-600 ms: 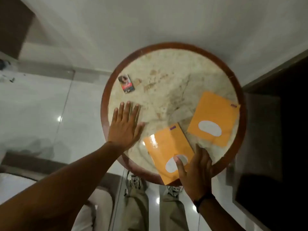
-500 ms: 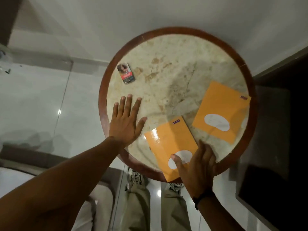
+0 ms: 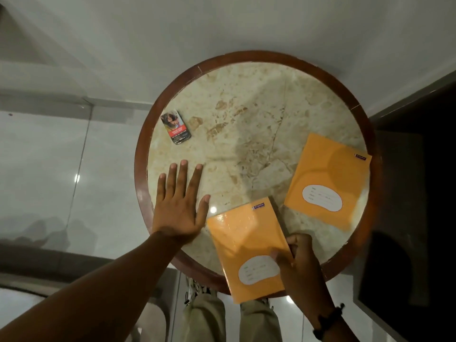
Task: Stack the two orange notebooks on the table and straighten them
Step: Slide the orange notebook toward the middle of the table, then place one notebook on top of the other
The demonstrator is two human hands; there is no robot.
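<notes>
Near notebook [image 3: 249, 250] overhangs the round table's rim [image 3: 140, 154], pinched at its right edge by the right hand [image 3: 299, 264]; a slip would likely drop it.
Far notebook [image 3: 327, 180] lies apart by the right rim; left hand [image 3: 179, 206] flat, spread, empty; open marble between, small pack [image 3: 175, 130] well clear.

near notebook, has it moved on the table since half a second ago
Yes. The near notebook, gripped by the right hand, has turned straighter and now overhangs the table's wooden rim further toward the person.
</notes>
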